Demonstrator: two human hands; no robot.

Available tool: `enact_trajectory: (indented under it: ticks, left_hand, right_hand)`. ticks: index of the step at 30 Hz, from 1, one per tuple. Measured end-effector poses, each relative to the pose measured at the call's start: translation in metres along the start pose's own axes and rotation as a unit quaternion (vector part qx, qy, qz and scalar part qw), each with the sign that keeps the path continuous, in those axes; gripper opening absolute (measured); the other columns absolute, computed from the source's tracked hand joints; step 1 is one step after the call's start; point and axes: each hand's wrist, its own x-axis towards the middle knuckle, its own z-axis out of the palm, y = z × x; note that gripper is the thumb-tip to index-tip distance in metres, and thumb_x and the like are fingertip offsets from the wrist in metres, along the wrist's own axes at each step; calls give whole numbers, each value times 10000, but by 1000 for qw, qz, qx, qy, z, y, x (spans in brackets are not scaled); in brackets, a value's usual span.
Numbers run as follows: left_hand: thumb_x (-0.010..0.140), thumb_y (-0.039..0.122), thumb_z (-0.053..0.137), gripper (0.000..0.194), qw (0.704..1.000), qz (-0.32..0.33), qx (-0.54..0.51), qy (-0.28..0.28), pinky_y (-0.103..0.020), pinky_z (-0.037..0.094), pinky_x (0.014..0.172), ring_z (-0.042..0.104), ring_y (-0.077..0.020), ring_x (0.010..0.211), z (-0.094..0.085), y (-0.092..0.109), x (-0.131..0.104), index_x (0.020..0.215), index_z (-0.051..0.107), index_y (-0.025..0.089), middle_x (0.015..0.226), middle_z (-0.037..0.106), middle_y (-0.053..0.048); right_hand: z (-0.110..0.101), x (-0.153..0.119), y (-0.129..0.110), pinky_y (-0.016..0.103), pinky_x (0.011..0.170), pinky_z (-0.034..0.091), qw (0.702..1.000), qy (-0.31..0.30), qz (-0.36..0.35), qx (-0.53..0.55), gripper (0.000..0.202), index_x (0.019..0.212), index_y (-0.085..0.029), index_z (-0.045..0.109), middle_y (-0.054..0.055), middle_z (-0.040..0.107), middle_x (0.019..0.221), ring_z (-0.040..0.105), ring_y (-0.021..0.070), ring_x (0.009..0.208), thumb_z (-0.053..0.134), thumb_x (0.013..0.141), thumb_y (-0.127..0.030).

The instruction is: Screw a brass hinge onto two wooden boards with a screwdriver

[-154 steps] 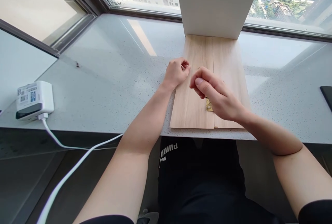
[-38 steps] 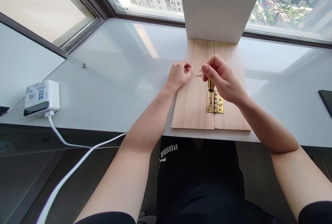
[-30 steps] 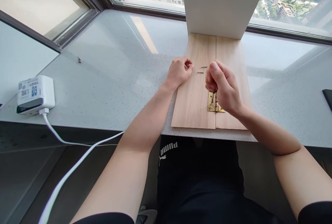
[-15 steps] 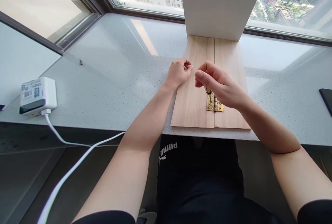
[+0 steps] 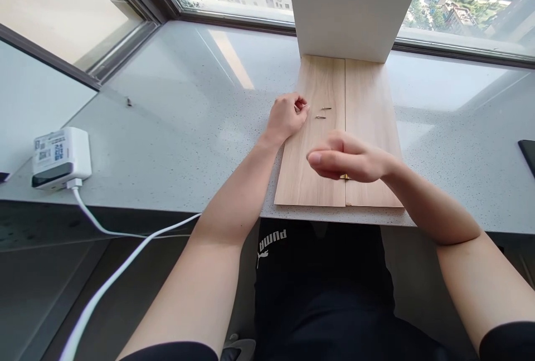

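Observation:
Two pale wooden boards (image 5: pixel 292 180) lie side by side, with a narrow seam between them. My left hand (image 5: pixel 287 116) rests at the left board's edge, its fingers curled together; anything inside them is hidden. Two small screws (image 5: pixel 321 117) lie on the left board just right of it. Over the seam, my right hand (image 5: pixel 346 157) is closed in a fist. It covers most of a brass hinge (image 5: pixel 345 176), of which only a sliver shows. The screwdriver in this hand, partly visible half a second ago, is now hidden beneath the fingers.
A white box (image 5: pixel 355 13) stands at the far end of the boards, against the window. On the left of the stone sill (image 5: pixel 188 99) sits a white charger (image 5: pixel 62 155), its white cable (image 5: pixel 112 272) hanging over the front edge. A dark flat object (image 5: pixel 529 155) lies at far right.
My right hand has come nearer to me and lower in view, turning flatter over the hinge. The two screws, hidden behind it before, now show. My left hand has hardly moved.

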Motion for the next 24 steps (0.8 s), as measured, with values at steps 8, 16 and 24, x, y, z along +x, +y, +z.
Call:
enact_trajectory:
  ticks: [8, 16, 24]
  left_hand:
    - [1107, 253, 692, 89, 999, -35, -30, -29, -451, 598, 1070, 747, -282, 1137, -9, 7, -7, 1027, 731, 248, 1189, 822, -90]
    - [1133, 191, 733, 63, 1000, -15, 10, -7, -436, 617, 1047, 726, -241, 1035, -4, 8, -5, 1124, 793, 210, 1138, 839, -89]
    - [1147, 114, 745, 62, 1000, -7, 28, -10, -395, 585, 997, 684, -208, 984, -5, 8, -4, 1115, 761, 166, 1119, 816, -89]
  right_hand:
    - [1, -3, -8, 337, 796, 480, 971, 202, 42, -121, 546, 1014, -273, 562, 9, 685, 1015, 558, 167, 889, 775, 1154, -756]
    - [46, 3, 8, 354, 606, 219, 940, 318, -42, -113, 661, 779, -269, 386, -59, 344, 723, 290, 126, 657, 655, 1257, -638]
    - [-11, 1, 8, 300, 520, 239, 997, 55, -56, 0, 675, 726, -262, 439, -94, 363, 612, 288, 76, 532, 660, 1260, -612]
